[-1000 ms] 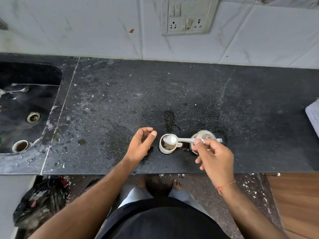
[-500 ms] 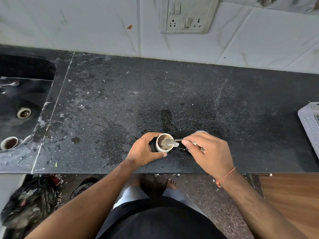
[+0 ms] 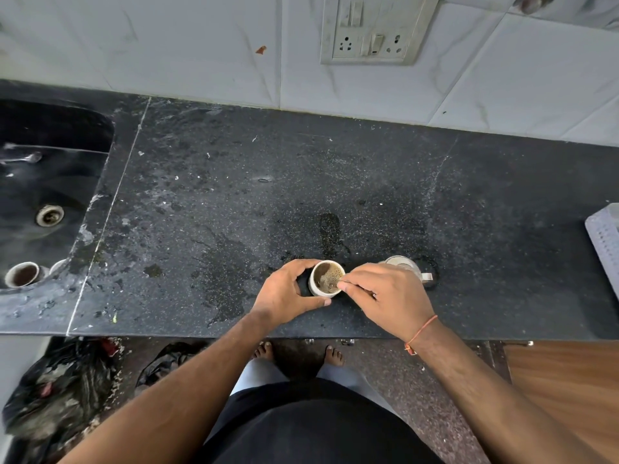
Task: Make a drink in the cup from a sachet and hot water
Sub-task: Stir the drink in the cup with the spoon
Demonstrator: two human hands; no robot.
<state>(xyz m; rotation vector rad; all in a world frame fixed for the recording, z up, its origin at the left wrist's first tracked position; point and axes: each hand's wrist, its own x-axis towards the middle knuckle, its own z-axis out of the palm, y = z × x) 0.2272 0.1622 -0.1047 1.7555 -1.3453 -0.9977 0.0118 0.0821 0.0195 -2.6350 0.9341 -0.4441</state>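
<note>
Between the two hands, on the dark countertop (image 3: 234, 195), a small white cup (image 3: 315, 287) of frothy brown drink is seen. The cup is gripped by the curled left hand (image 3: 284, 296). A spoon, mostly hidden, is pinched by the right hand (image 3: 385, 296) over the cup's rim. Just beyond the right hand a steel container (image 3: 403, 264) is placed. No readable writing is seen.

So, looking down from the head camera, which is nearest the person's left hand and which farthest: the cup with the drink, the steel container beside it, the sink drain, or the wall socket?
From the left hand:
1. Cup: held in that hand.
2. Steel container: just right of the cup, behind the right hand.
3. Sink drain: far left, in the sink.
4. Wall socket: up on the tiled wall.
</note>
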